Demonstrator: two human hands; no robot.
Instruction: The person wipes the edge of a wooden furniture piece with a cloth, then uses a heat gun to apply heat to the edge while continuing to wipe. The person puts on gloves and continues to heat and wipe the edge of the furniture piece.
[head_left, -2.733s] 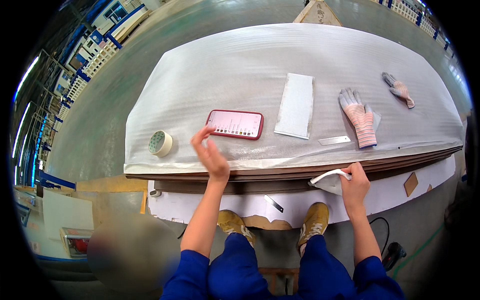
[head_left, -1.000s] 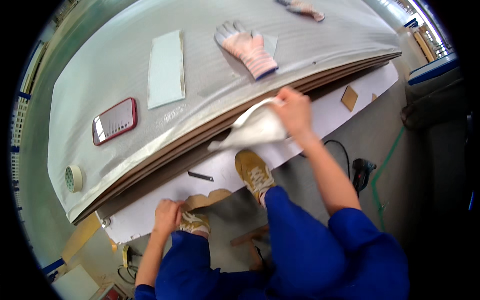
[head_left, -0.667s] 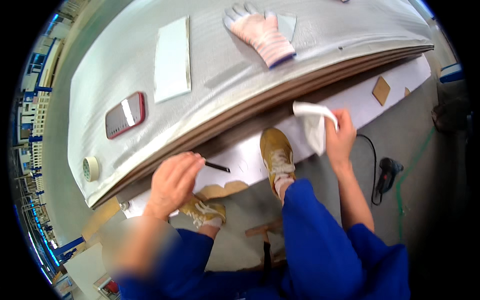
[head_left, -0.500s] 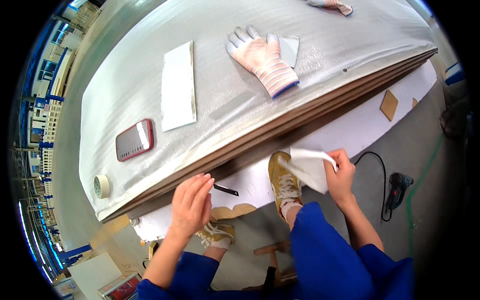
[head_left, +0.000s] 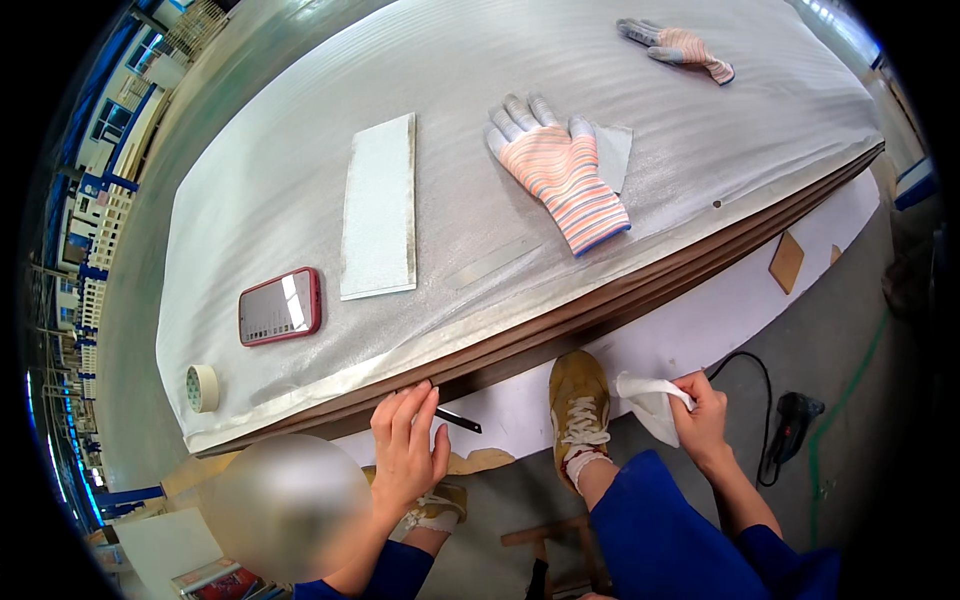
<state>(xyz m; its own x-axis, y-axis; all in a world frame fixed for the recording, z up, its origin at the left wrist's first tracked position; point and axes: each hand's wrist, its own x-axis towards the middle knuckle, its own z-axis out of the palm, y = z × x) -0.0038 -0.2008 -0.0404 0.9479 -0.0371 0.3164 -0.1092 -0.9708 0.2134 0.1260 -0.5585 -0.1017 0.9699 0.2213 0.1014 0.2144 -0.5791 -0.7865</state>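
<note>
My left hand is open, fingertips resting at the front edge of the brown layered sheets, beside a black metal strip. My right hand is shut on a crumpled white sheet, cloth or paper, held over the white lower board. The stack is covered in pale, translucent sheeting. On it lie a red-cased phone, a tape roll, a light rectangular panel and two striped gloves, one on a small pale plate.
My yellow shoe rests at the lower board's edge. A diamond-shaped brown piece lies on that board. A corded tool lies on the floor at right, near a green line. A wooden stool is below me; railings line the far left.
My right hand has brought the white sheet down and away from the stack's edge. My left hand has moved up to that edge. My right foot has come up onto the board and the view has turned.
</note>
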